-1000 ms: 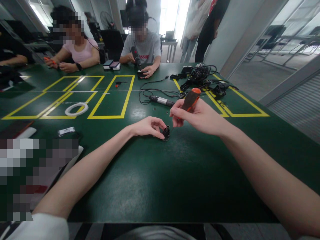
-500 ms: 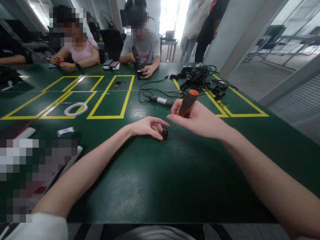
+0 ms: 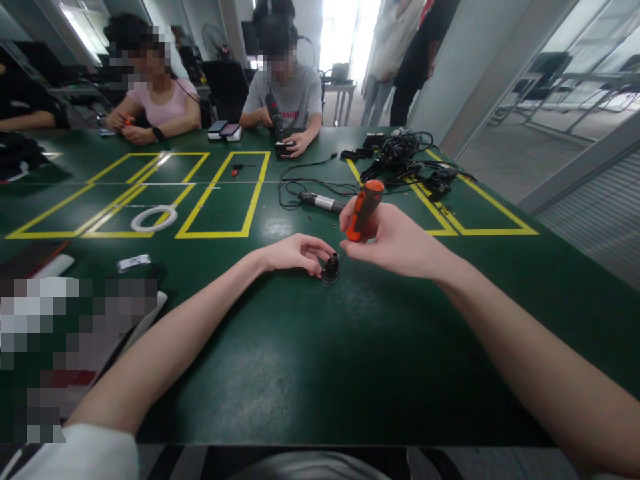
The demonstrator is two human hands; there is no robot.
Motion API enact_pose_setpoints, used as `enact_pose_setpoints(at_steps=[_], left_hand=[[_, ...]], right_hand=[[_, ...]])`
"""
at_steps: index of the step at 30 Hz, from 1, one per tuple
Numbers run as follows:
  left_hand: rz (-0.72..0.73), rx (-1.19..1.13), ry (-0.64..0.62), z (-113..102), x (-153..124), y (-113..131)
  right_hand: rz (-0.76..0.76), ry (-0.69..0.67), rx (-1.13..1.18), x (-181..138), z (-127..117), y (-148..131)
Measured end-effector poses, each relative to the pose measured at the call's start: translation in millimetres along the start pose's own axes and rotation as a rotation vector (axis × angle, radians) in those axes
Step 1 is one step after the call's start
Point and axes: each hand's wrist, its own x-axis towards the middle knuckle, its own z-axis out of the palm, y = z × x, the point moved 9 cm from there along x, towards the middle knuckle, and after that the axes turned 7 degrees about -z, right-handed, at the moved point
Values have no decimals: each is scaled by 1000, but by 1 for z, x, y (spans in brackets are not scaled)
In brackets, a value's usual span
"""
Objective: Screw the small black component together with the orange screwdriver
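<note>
My right hand [image 3: 395,233] is closed round the orange and dark handle of a screwdriver [image 3: 367,203]. The handle leans with its butt end up, and its thin shaft points down toward a small black part [image 3: 330,268]. That part stands upright on the green table, with a wide round base and a narrow metallic neck on top. From its left side my left hand [image 3: 300,253] grips it between curled fingers and thumb. Whether the screwdriver's tip touches the part, I cannot tell.
Beyond my hands lies a black and silver cylindrical tool [image 3: 323,202] with its cable. A tangle of black cables [image 3: 400,153] is at the back right. A white ring [image 3: 154,218] lies on the left, near yellow tape outlines. Across the table a co-worker [image 3: 285,87] handles a power tool.
The screwdriver handle has turned in my right hand, showing more orange, and has shifted slightly left. My left fingers have closed in more tightly on the black part.
</note>
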Motion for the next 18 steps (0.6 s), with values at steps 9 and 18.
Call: enact_pose_setpoints(at_steps=[9,18], left_hand=[[51,191,115,0,0,2],[71,218,154,2,2,2]], right_hand=[[-23,-28,-104,2,4,0],[-24,-35,-95,1,6,3]])
